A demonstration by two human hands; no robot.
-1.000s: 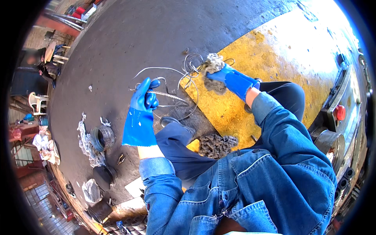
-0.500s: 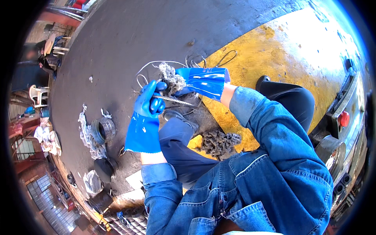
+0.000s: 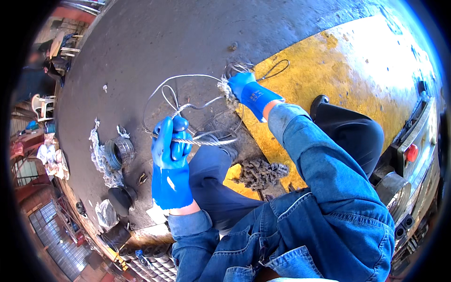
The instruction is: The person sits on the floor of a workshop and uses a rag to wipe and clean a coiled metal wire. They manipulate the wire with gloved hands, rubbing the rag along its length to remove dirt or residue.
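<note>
My left hand (image 3: 171, 141), in a long blue rubber glove, is closed around a steel wire rope (image 3: 213, 141). The rope's thick end sticks out to the right of the fist, while thinner loops rise above it and curve toward the right. Farther off, my right hand (image 3: 244, 87), gloved the same way, grips a wad of grey fibrous waste (image 3: 227, 94) that shows at its left side. This hand is beside a wire coil (image 3: 238, 69) on the floor; its fingers are mostly hidden. A loop with a closed eye (image 3: 277, 69) lies over the yellow floor area.
A darker clump of fibrous waste (image 3: 261, 174) lies between my legs. To the left are a ribbed ring-shaped part (image 3: 120, 152), a pale fibre strip (image 3: 101, 160) and a black round object (image 3: 123, 201). A metal frame with a red knob (image 3: 412, 152) stands at right. A person sits far left.
My right hand has moved away from the left, up along the wire with the grey wad, to the coil. My left hand has dropped slightly, and more of the wire loops show between them.
</note>
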